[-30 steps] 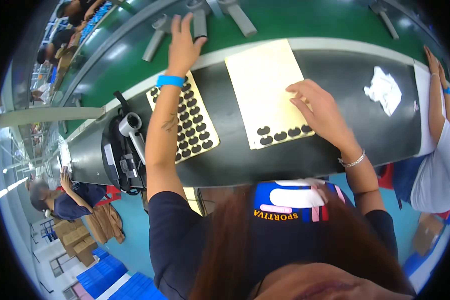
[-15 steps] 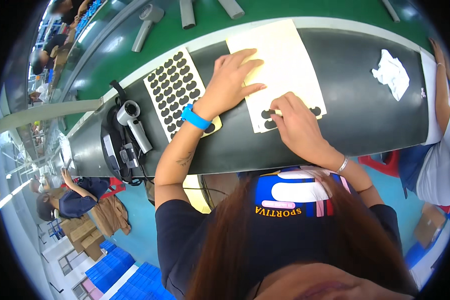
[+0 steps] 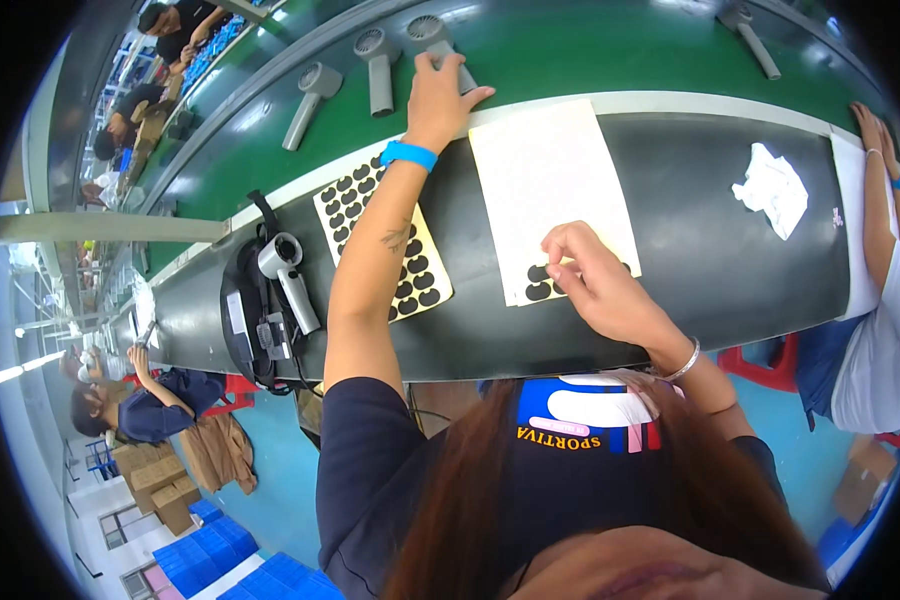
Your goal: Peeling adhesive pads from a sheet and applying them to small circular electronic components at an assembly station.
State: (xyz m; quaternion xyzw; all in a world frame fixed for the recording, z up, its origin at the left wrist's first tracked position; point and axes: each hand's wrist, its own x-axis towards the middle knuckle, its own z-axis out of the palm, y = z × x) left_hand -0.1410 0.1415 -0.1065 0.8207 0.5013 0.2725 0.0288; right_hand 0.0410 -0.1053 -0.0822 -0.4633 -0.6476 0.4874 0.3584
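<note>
My left hand (image 3: 440, 105) reaches over the far edge of the table, its fingers closed round the handle of a grey handheld fan (image 3: 429, 30) on the green belt. Over the lower end of a pale sheet (image 3: 550, 170), my right hand (image 3: 595, 280) has thumb and forefinger pinched together at a black sticker (image 3: 539, 272). A few more black stickers (image 3: 538, 291) lie on the sheet beside those fingertips. Partly beneath my left forearm is a second sheet (image 3: 435, 272), covered with rows of black rounded stickers.
Two more grey fans (image 3: 313, 100) (image 3: 378, 70) lie left on the green belt (image 3: 590, 60), another (image 3: 750, 40) at right. A black bag (image 3: 240, 310) with a silver fan (image 3: 288, 275) sits left on the dark table. Crumpled white paper (image 3: 773, 190) lies right, near a co-worker's arm (image 3: 878, 190).
My left hand has left the pale sheet and moved up and away to the grey fan on the belt. My right hand remains near the stickers, fingers pinched. The view has shifted, showing more belt.
</note>
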